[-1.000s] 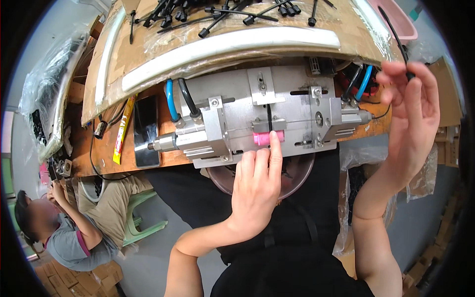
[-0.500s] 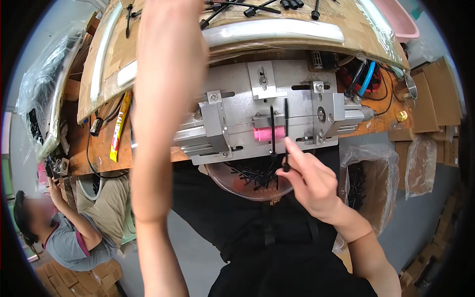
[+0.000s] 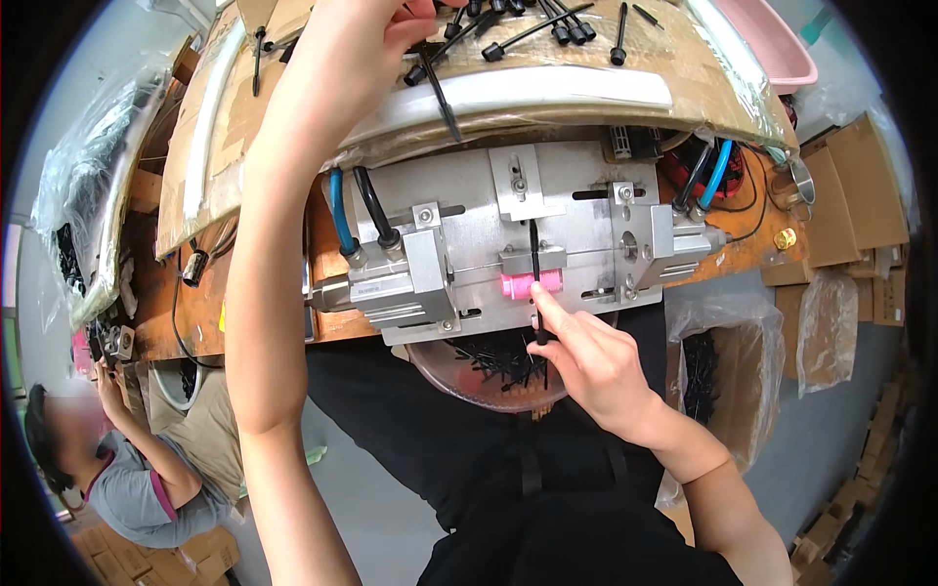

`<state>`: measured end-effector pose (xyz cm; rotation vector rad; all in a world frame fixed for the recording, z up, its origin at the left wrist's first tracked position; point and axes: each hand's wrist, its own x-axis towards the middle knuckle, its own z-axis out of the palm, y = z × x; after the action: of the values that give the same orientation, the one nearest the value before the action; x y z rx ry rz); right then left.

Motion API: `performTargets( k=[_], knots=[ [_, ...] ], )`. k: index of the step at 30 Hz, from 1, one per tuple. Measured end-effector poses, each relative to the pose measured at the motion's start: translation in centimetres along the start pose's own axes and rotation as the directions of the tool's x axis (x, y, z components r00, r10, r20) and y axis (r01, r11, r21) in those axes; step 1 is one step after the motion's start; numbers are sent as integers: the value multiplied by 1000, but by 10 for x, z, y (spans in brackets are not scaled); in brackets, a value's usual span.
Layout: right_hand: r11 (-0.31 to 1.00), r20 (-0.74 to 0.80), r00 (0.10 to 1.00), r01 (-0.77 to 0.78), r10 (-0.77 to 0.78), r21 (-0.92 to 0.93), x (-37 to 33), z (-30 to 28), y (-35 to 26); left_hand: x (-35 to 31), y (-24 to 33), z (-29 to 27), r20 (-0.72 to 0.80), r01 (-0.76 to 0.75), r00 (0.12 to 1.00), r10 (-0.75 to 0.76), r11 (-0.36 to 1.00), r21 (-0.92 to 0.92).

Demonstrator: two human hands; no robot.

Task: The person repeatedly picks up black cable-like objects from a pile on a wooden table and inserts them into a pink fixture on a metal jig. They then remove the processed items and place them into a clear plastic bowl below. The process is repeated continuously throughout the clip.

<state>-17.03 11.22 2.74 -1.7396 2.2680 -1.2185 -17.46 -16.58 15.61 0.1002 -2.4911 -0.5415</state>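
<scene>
A thin black rod with a thicker end lies lengthwise across a pink block at the front of a metal clamping fixture. My right hand pinches the rod's near end, index finger stretched along it by the block. My left hand reaches over the cardboard at the far side, fingers closed and partly cut off by the upper edge. Another black rod slants down from its fingertips. More black rods with thick ends lie scattered beside that hand.
Below the fixture's front edge sits a clear tub of black parts. A plastic-lined box stands at right. Blue and black hoses rise from the fixture's cylinders. At far left another person is seated.
My left arm has drawn back leftward and toward me, uncovering the hoses. My right hand has moved left over the pink block. Two rods showed there before; now one does.
</scene>
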Motion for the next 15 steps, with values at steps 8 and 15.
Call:
performTargets(
  k=[8, 15],
  knots=[
    [899, -212, 923, 227, -322, -375, 112, -86, -6, -13, -36, -16, 151, 16, 988, -1, 995, -94],
    [682, 347, 930, 334, -124, -650, 230, -94, 9, -18, -30, -21, 137, -27, 990, 22, 999, 37]
  ],
)
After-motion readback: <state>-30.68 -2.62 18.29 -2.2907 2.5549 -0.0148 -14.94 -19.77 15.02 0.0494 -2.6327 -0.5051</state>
